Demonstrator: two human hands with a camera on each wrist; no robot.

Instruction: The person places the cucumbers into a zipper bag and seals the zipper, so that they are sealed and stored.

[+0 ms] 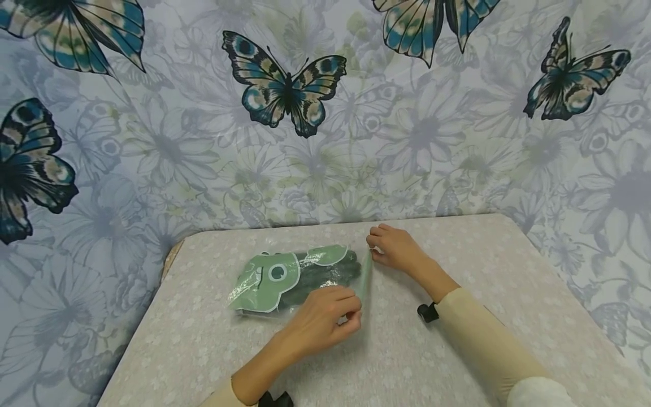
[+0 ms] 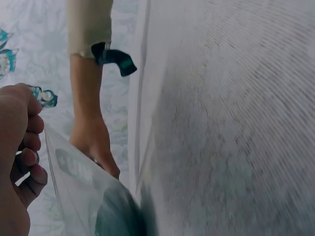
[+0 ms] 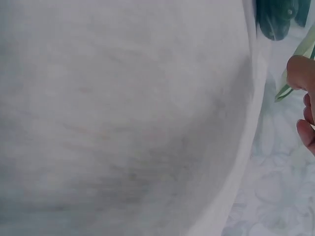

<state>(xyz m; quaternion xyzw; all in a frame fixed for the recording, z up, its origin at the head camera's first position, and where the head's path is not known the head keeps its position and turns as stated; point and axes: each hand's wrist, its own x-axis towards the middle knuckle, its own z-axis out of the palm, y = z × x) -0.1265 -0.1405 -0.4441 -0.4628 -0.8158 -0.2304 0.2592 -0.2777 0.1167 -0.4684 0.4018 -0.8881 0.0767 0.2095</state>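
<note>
A clear plastic bag (image 1: 292, 308) printed with a green cartoon animal face lies on the table, with a dark green item (image 1: 317, 277) inside whose kind I cannot make out. My left hand (image 1: 325, 316) pinches the near corner of the bag's right end, with that corner raised beside the fingers in the left wrist view. At the far corner of the same end, my right hand (image 1: 399, 246) pinches the pale green edge strip (image 3: 291, 88). The strip runs between the two hands. Some of the left fingertips are hidden in the head view.
The table (image 1: 458, 254) has a pale floral cover, and its back edge meets a wall (image 1: 325, 169) patterned with butterflies and flowers. A black strap piece (image 1: 428, 312) sits at the right wrist, another (image 1: 276, 399) at the left.
</note>
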